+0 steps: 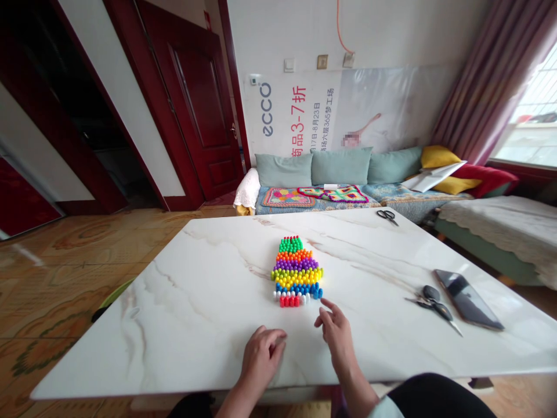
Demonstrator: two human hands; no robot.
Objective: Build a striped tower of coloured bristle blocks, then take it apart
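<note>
Small round-headed plastic pieces (298, 280) stand close together in coloured bands on the white table. From far to near the bands run red, green, orange, purple, olive, yellow, blue and white, with a short red row (289, 302) in front. My right hand (336, 331) is just in front of the near right corner. Its index finger stretches out with the tip beside a blue piece (320, 294), and the other fingers are loosely bent. Nearer to me, my left hand (262, 352) rests by the tabletop with its fingers curled in; whatever lies inside them is hidden.
On the right of the marble-patterned table (195, 325) lie a dark phone (469, 299) and black-handled scissors (436, 303). Another pair of scissors (387, 216) lies near the far right corner. Beyond the table is a sofa (278, 200) with cushions.
</note>
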